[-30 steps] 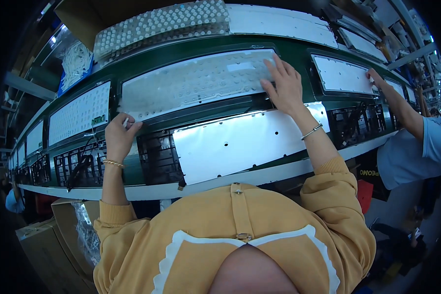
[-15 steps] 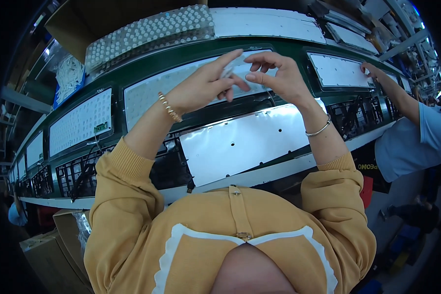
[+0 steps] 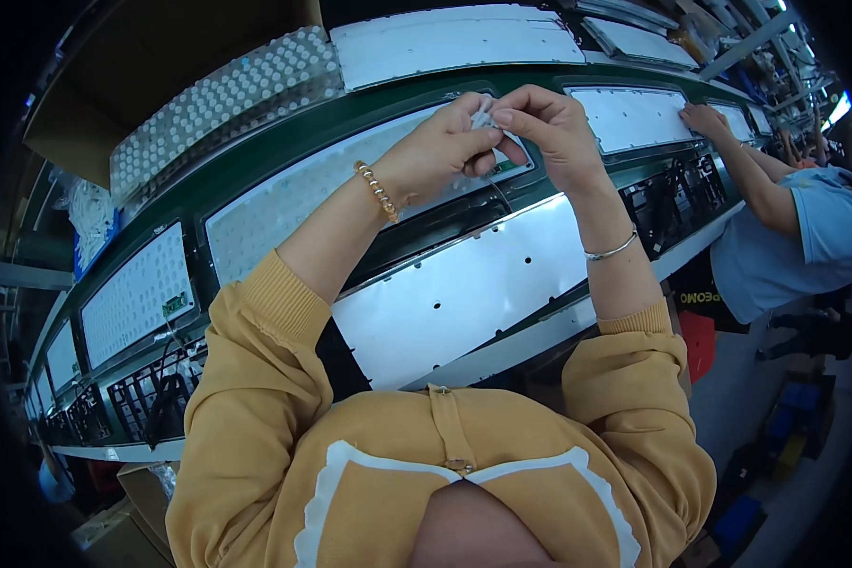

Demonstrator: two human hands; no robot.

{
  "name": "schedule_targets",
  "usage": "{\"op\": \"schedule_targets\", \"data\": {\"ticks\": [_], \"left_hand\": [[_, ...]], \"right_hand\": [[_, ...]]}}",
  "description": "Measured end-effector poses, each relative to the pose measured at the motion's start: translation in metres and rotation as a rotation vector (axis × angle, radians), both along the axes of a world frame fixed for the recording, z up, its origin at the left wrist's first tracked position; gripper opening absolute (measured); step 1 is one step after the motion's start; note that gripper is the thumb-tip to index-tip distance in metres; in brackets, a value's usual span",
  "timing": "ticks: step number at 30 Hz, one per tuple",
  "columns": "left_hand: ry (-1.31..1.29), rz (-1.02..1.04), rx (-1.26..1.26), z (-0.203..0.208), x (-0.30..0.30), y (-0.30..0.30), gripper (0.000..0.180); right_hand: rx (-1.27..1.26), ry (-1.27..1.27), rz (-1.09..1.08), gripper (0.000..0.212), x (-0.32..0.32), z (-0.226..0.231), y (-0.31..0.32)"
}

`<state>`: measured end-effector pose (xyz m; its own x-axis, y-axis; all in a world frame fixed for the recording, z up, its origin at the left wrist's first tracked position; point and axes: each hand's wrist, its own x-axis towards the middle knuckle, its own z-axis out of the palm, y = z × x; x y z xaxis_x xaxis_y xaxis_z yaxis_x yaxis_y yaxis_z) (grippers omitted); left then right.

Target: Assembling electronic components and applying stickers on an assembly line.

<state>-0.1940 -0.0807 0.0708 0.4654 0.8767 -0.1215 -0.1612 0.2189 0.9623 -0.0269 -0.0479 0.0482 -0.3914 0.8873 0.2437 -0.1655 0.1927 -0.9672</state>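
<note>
Over the far edge of the work line, my left hand [image 3: 450, 147] is curled around some small white pieces [image 3: 483, 115] too small to name. My right hand [image 3: 557, 133] meets it, thumb and forefinger pinched at those same pieces. Beneath both hands lies a pale keyboard-like panel [image 3: 293, 204] with rows of faint round dots, set in a dark frame. A short green circuit board shows at its right end, partly behind my right hand. Nearer to me, a glossy white metal plate [image 3: 473, 293] with small holes rests at a slant; neither hand touches it.
A stack of clear sheets with white domes [image 3: 227, 90] stands at the back left, beside a cardboard box [image 3: 161, 47]. White plates [image 3: 454, 43] lie behind. More panels [image 3: 137, 293] and black frames [image 3: 677, 204] line the bench. A co-worker's arm [image 3: 757, 180] reaches in at right.
My hands have come together; the right fingers, apart before, now pinch at the white pieces. My left fingers have curled in. The view has shifted slightly, and the co-worker's hand still rests by a panel.
</note>
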Motion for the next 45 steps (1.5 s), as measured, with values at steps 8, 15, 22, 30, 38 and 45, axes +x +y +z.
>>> {"op": "schedule_targets", "data": {"ticks": [8,15,22,30,38,45], "left_hand": [[0.008,0.203,-0.172,-0.003,0.021,0.01,0.014],[0.519,0.36,0.293,-0.055,0.026,0.024,0.005],[1.285,0.177,0.802,-0.051,0.035,0.01,0.008],[1.492,-0.003,1.131,-0.056,0.017,-0.003,0.019],[1.446,-0.071,1.086,-0.057,0.018,-0.003,0.026],[1.47,-0.101,0.997,-0.056,0.018,-0.004,0.028]], "right_hand": [[-0.058,-0.064,-0.252,0.008,0.014,-0.018,-0.004],[-0.095,-0.273,-0.415,0.009,0.027,-0.044,-0.001],[-0.025,-0.89,-0.462,0.012,0.034,-0.063,0.01],[-0.209,-0.784,-0.387,0.007,0.03,-0.06,0.014],[-0.402,-0.405,-0.345,0.006,0.044,-0.073,0.013],[-0.381,-0.437,-0.378,0.004,0.043,-0.072,0.015]]}}
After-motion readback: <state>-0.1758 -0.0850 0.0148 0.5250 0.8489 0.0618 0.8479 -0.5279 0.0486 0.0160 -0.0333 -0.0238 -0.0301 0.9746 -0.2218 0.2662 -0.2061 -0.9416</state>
